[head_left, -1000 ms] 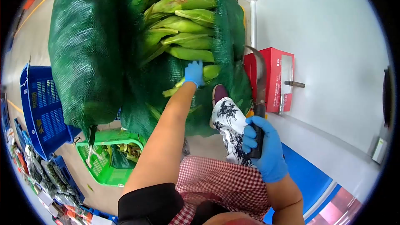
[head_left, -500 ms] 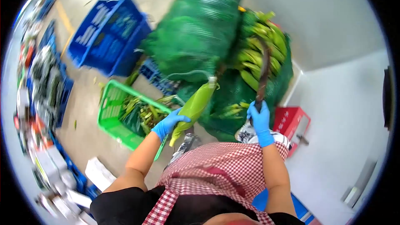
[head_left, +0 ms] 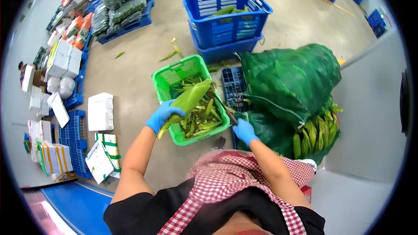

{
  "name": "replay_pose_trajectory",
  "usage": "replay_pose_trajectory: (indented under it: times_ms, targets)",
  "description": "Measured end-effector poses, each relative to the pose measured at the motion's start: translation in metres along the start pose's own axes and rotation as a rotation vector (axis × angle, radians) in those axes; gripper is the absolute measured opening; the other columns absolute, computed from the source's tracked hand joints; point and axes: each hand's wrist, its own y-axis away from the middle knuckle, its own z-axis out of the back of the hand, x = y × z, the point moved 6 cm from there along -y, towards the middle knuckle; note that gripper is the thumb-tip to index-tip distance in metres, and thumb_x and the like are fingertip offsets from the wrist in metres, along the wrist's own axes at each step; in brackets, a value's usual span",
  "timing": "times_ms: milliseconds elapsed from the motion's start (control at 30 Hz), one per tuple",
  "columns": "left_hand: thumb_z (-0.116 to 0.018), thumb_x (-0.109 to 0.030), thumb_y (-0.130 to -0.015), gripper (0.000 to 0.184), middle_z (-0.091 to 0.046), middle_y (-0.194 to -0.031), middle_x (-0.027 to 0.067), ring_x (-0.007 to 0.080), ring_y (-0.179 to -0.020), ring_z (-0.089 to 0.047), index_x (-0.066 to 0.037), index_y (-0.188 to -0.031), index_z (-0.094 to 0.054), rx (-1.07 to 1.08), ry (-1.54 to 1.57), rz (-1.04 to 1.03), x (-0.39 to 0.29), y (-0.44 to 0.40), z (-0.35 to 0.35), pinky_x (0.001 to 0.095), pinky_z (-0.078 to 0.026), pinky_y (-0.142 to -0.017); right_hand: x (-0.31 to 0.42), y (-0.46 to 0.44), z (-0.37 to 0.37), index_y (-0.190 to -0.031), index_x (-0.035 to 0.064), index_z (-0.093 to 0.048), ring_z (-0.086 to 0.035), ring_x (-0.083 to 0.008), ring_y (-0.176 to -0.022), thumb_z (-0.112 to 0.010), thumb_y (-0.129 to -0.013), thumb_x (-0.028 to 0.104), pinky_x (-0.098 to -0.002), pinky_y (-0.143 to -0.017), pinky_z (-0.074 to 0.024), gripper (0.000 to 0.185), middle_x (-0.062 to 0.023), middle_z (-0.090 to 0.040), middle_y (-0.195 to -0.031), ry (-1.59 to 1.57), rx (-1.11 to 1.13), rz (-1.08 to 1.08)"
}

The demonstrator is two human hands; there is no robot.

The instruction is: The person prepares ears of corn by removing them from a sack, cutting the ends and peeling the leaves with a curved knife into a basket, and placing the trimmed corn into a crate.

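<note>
Blue-gloved, my left hand (head_left: 162,117) is closed around the lower end of a corn ear in its green husk (head_left: 191,98). The ear slants up to the right above a green crate (head_left: 175,137), which holds cut husk ends and leaf trimmings (head_left: 210,126). My right hand (head_left: 244,131), gloved too, grips a knife (head_left: 230,115) by its dark handle at the crate's right side. The blade points up and left towards the corn's tip; part of it is hard to make out.
Right of the crate lie a full green mesh sack (head_left: 291,72) and an opened sack with husked-in corn ears (head_left: 318,135). Stacked blue crates (head_left: 226,32) stand ahead, corn in the upper one. White foam boxes (head_left: 100,111) and loaded pallets are on the left; a grey wall rises right.
My view has swung left. Both hands, still holding the corn and the knife, have come over to the green crate, and the knife has moved from upright by the sacks to near the corn.
</note>
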Motion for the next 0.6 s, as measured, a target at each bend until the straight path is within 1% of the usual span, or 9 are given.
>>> replay_pose_trajectory:
  times_ms: [133, 233, 300, 333, 367, 433, 533, 567, 600]
  targets:
    - [-0.068, -0.005, -0.059, 0.068, -0.059, -0.113, 0.0088, 0.0198, -0.101, -0.055, -0.002, -0.125, -0.049, -0.030, 0.291, -0.161, 0.031, 0.027, 0.038, 0.0313, -0.043, -0.090, 0.033, 0.020, 0.016, -0.094, 0.0049, -0.052, -0.058, -0.0431, -0.081, -0.056, -0.079, 0.033, -0.0496, -0.071, -0.0461, 0.032, -0.0251, -0.061, -0.085, -0.093, -0.083, -0.063]
    - [-0.068, -0.008, -0.059, 0.071, -0.058, -0.114, 0.0085, 0.0203, -0.102, -0.055, -0.003, -0.126, -0.047, -0.118, 0.300, -0.230, 0.039, 0.033, 0.033, 0.0315, -0.043, -0.090, 0.083, 0.013, 0.042, -0.094, 0.0037, -0.052, -0.058, -0.0427, -0.080, -0.057, -0.078, 0.033, -0.0476, -0.071, -0.0463, 0.034, -0.0251, -0.060, -0.083, -0.065, -0.015, 0.086]
    - [-0.064, -0.011, -0.062, 0.069, -0.057, -0.116, 0.0088, 0.0212, -0.103, -0.054, -0.003, -0.128, -0.046, -0.052, 0.322, -0.220, 0.042, 0.023, 0.032, 0.0322, -0.044, -0.090, 0.083, -0.015, 0.041, -0.093, 0.0025, -0.053, -0.061, -0.0338, -0.067, -0.058, -0.078, 0.028, -0.0412, -0.061, -0.0481, 0.030, -0.0191, -0.061, -0.075, -0.416, 0.035, 0.101]
    - [-0.063, -0.012, -0.062, 0.069, -0.057, -0.116, 0.0091, 0.0214, -0.103, -0.054, -0.003, -0.128, -0.045, -0.018, 0.363, -0.184, 0.044, 0.019, 0.033, 0.0325, -0.044, -0.089, 0.096, -0.016, 0.054, -0.090, 0.0020, -0.055, -0.057, -0.0201, -0.057, -0.057, -0.080, 0.021, -0.0320, -0.053, -0.0457, 0.021, -0.0098, -0.058, -0.069, -0.754, 0.138, -0.032]
    - [-0.063, -0.012, -0.063, 0.068, -0.056, -0.116, 0.0095, 0.0217, -0.102, -0.054, -0.003, -0.128, -0.045, 0.020, 0.398, -0.151, 0.045, 0.016, 0.033, 0.0328, -0.044, -0.089, 0.129, 0.000, 0.091, -0.087, 0.0036, -0.054, -0.052, -0.0112, -0.054, -0.056, -0.083, 0.016, -0.0265, -0.049, -0.0419, 0.013, -0.0030, -0.055, -0.066, -0.990, 0.074, -0.053]
    - [-0.061, -0.013, -0.064, 0.065, -0.057, -0.113, 0.0104, 0.0223, -0.099, -0.055, -0.003, -0.127, -0.046, 0.002, 0.481, -0.126, 0.037, 0.015, 0.033, 0.0334, -0.046, -0.087, 0.154, 0.005, 0.127, -0.089, 0.0055, -0.050, -0.046, -0.0090, -0.045, -0.056, -0.085, 0.012, -0.0224, -0.041, -0.0376, 0.009, -0.0013, -0.051, -0.061, -1.127, -0.243, 0.206]
    - [-0.059, -0.013, -0.064, 0.062, -0.059, -0.109, 0.0115, 0.0232, -0.094, -0.056, -0.004, -0.124, -0.049, 0.029, 0.465, -0.033, 0.038, 0.008, 0.037, 0.0342, -0.047, -0.083, 0.176, 0.009, 0.144, -0.086, 0.0036, -0.053, -0.050, -0.0131, -0.048, -0.058, -0.086, 0.015, -0.0303, -0.045, -0.0402, 0.013, -0.0027, -0.053, -0.061, -0.911, -0.621, 0.422]
    - [-0.059, -0.013, -0.063, 0.062, -0.059, -0.108, 0.0118, 0.0235, -0.093, -0.057, -0.004, -0.124, -0.049, 0.039, 0.438, 0.000, 0.040, 0.005, 0.041, 0.0345, -0.048, -0.082, 0.187, 0.012, 0.142, -0.086, 0.0031, -0.053, -0.054, -0.0211, -0.049, -0.060, -0.084, 0.015, -0.0345, -0.047, -0.0421, 0.014, -0.0082, -0.056, -0.062, -0.802, -0.659, 0.494]
    - [-0.059, -0.013, -0.063, 0.060, -0.059, -0.107, 0.0119, 0.0238, -0.091, -0.057, -0.005, -0.123, -0.050, 0.026, 0.402, -0.004, 0.043, 0.001, 0.046, 0.0350, -0.048, -0.080, 0.190, 0.005, 0.124, -0.088, 0.0031, -0.054, -0.058, -0.0265, -0.056, -0.059, -0.083, 0.017, -0.0371, -0.052, -0.0448, 0.016, -0.0122, -0.059, -0.066, -0.627, -0.637, 0.498]
